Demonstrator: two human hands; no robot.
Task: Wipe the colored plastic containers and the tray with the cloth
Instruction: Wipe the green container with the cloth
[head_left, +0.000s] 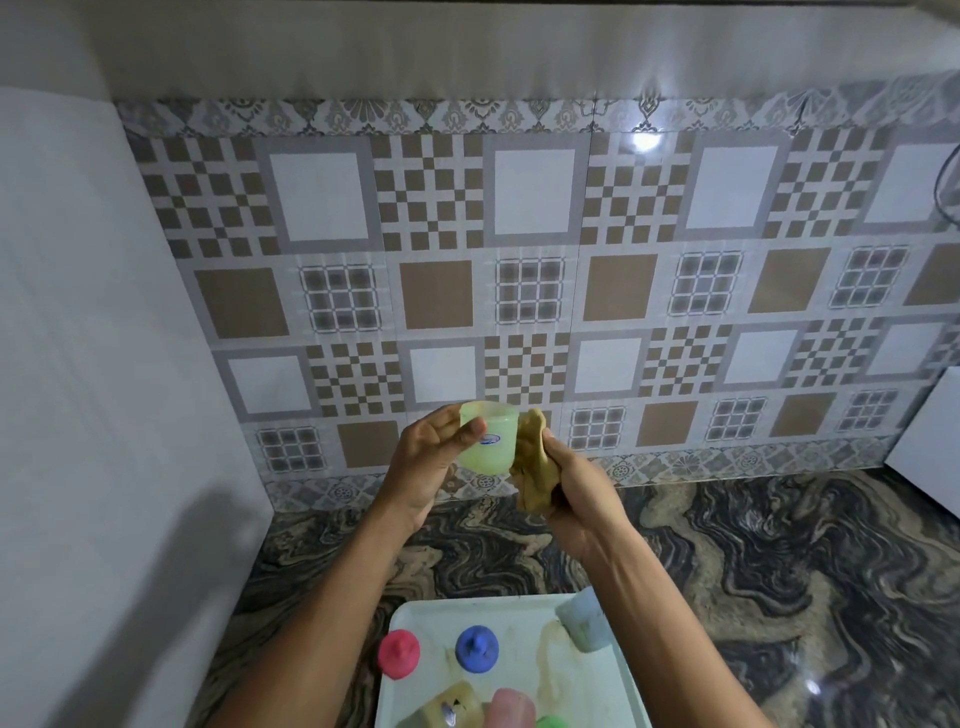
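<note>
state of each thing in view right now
green container: lidless, held in left hand
cloth: bunched in right hand, against green container
tray: on counter, stained
red container: lidded, upright
blue container: lidded, upright
pale blue container: tilted, on tray

We lose the near end of the tray (441, 618) below our view, and with it most of a green piece (551, 722) and a blurred pink container (511, 707). At the tray's far right corner, a forearm (654, 629) hides part of a blue container (581, 618).
</note>
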